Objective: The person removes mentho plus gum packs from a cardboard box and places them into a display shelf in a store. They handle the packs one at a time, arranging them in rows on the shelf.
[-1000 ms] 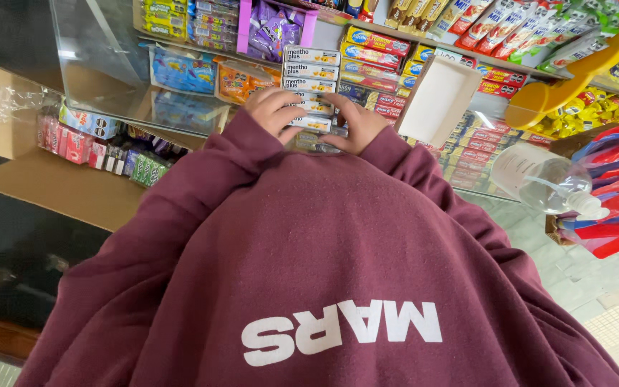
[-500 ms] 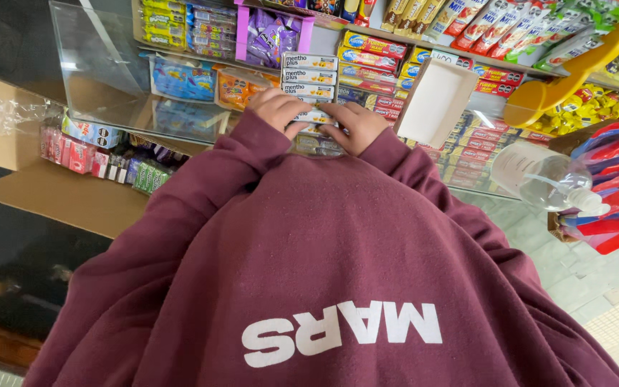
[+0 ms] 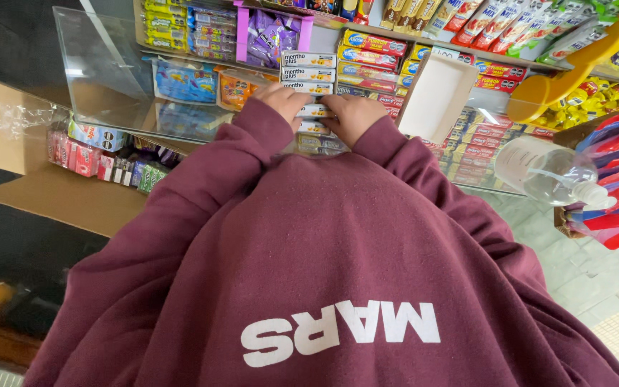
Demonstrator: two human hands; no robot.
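Gripping one candy box (image 3: 314, 110) — left hand (image 3: 283, 100), right hand (image 3: 351, 115), fingers curled around it.

Bright even daylight, glare on glass, sharp focus, wide-angle edge distortion

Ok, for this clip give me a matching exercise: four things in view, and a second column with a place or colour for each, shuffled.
Things:
1. small white boxes
2. clear pump bottle
3. open white carton
4. purple packets

Descriptions:
A. in a pink tray on the upper shelf
B. stacked in a column under both hands, left hand and right hand
C. far right, on its side, nozzle pointing right
D. empty, just right of the hands

Pairs: 1-B, 2-C, 3-D, 4-A
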